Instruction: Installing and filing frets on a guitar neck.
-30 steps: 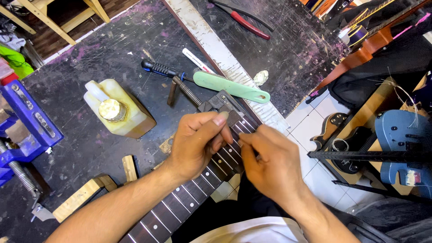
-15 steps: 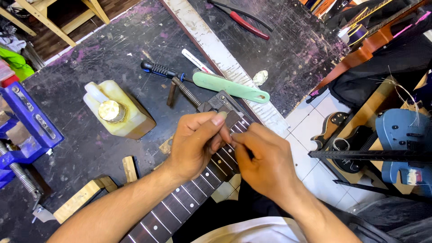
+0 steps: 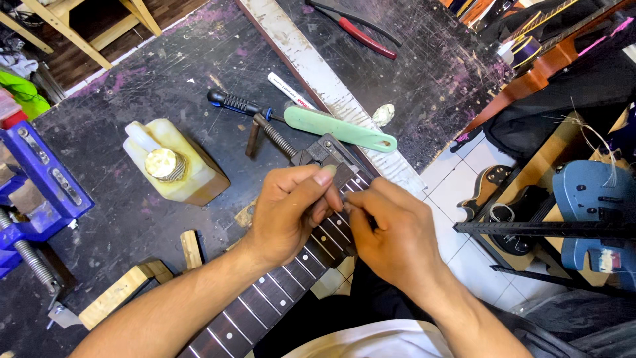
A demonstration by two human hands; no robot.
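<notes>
Both hands, left hand (image 3: 291, 212) and right hand (image 3: 391, 238), pinch something tiny over the clamped guitar neck (image 3: 265, 298); slipping fingers could scratch the fretboard toward twelve o'clock.

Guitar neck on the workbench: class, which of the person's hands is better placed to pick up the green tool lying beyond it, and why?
Probably the right hand. The green tool lies up and to the right of the guitar neck, with its far end on that side. The left hand is cupped over the neck's end, seemingly steadying it.

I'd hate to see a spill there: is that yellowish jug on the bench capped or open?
Capped. The jug stands upright on the dark bench, with a ribbed metal cap seated on its neck.
</notes>
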